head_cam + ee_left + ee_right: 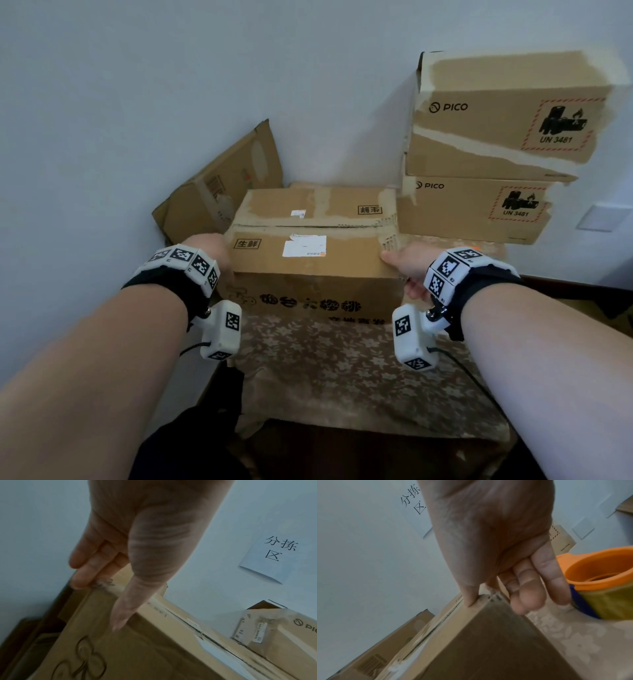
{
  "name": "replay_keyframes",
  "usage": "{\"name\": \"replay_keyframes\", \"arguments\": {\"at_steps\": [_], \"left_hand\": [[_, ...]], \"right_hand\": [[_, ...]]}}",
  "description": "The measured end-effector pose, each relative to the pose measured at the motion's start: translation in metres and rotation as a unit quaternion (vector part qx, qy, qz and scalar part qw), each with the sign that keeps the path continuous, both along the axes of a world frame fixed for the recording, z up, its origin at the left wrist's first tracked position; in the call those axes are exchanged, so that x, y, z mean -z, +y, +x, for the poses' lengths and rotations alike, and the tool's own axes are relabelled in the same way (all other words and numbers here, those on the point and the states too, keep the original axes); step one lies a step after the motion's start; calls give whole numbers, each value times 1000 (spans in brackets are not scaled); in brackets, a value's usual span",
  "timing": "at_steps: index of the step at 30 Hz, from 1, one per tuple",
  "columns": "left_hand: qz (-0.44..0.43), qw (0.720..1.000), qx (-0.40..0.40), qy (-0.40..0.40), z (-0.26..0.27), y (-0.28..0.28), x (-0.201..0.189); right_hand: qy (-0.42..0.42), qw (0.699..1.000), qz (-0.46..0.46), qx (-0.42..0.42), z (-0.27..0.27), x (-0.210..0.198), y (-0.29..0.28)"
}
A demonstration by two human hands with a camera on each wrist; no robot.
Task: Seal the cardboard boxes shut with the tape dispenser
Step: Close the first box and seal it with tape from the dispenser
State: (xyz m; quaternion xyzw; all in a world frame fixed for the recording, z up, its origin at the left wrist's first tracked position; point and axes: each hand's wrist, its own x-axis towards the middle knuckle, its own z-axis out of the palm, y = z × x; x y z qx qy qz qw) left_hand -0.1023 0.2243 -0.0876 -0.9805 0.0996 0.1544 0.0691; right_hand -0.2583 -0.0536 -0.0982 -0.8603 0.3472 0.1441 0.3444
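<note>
A brown cardboard box (308, 263) with printed characters and a white label stands on the cloth-covered table. Its top flaps lie closed, and the seam (308, 226) runs left to right. My left hand (209, 248) presses the box's left side, fingers straight along it (80, 574) and thumb (123, 608) lying over the front face. My right hand (407, 263) is on the box's right side, thumb tip (471, 600) on the top edge and fingers (529, 595) down the side. The orange tape dispenser (599, 577) with a yellowish roll sits on the table just right of that hand.
Two PICO boxes (496, 113) (472, 209) are stacked at the back right, touching the wall. A flattened carton (219, 192) leans in the corner at the left. The floral tablecloth (342, 370) stretches toward me. A paper sign (267, 555) hangs on the wall.
</note>
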Motion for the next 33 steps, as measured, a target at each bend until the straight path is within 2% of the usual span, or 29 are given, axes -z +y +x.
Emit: {"name": "replay_keyframes", "arguments": {"at_steps": [3,6,8,11,15,18,20,22,24,26,29,33], "left_hand": [[31,999,-9,21,-13,12,-1],[1,999,-8,32,-31,15,-9],[-77,994,-15,78,-36,12,-10],[-203,971,17,125,-42,-2,-14],[-201,958,129,161,-52,-32,-22],[-259,937,153,179,-54,-46,-21],[-328,925,115,154,-49,-48,-16],[-374,921,55,90,-42,-47,-11],[-349,937,27,10,-31,-44,-9],[-335,942,3,-29,-22,-41,-7],[-319,946,-25,-45,-12,-38,-5],[-304,951,-24,-53,0,-37,-1]], "right_hand": [[-31,996,-68,-42,3,-1,7],[-27,990,-128,-52,7,-5,6],[-63,993,-91,-42,9,-10,8],[-90,988,-78,-96,12,-17,19],[-68,984,-69,-152,12,-20,33],[-48,982,-59,-173,6,-19,32],[-43,982,-51,-178,2,-19,29],[-47,982,-44,-179,-1,-18,26],[-54,981,-38,-180,1,-17,25],[-61,980,-38,-184,6,-15,25],[-62,980,-41,-186,16,-8,27],[-64,980,-50,-182,26,3,28]]}}
